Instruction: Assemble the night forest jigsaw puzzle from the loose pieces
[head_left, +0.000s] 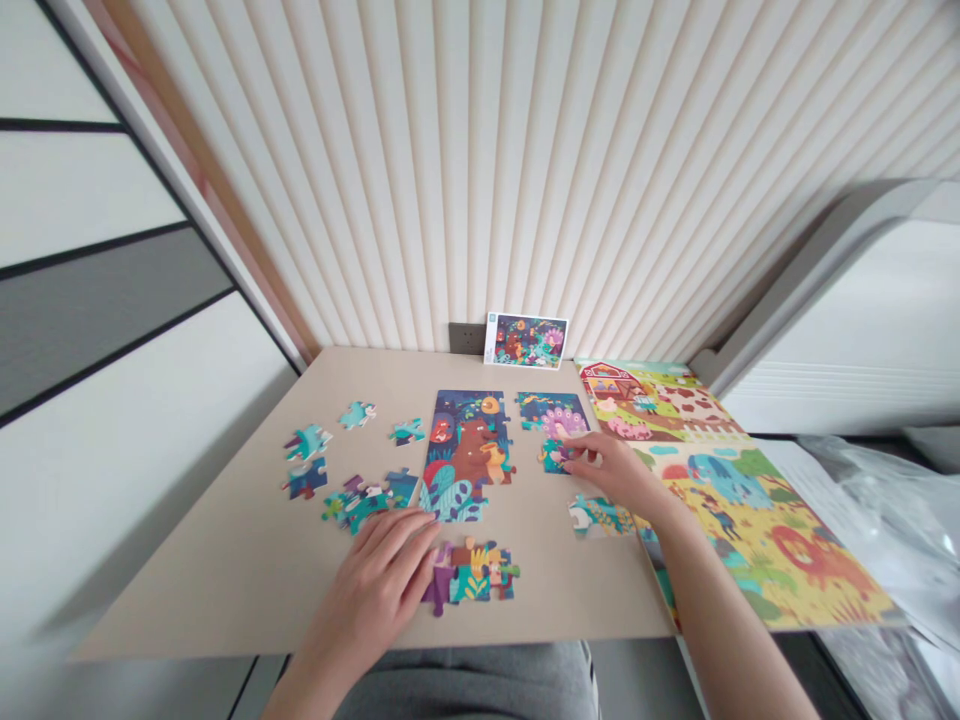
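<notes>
A partly joined jigsaw block with a bear lies in the middle of the beige table. My left hand rests flat, fingers stretched out, beside a small joined cluster of pieces near the front edge. My right hand reaches left and pinches a loose teal piece just right of the bear block. Another joined section with a pink shape lies behind it. One more piece sits under my right wrist.
Several loose pieces are scattered on the table's left half. A reference picture card leans on the ribbed wall. Two finished puzzles cover the right side, overhanging the edge. A white cabinet stands at right.
</notes>
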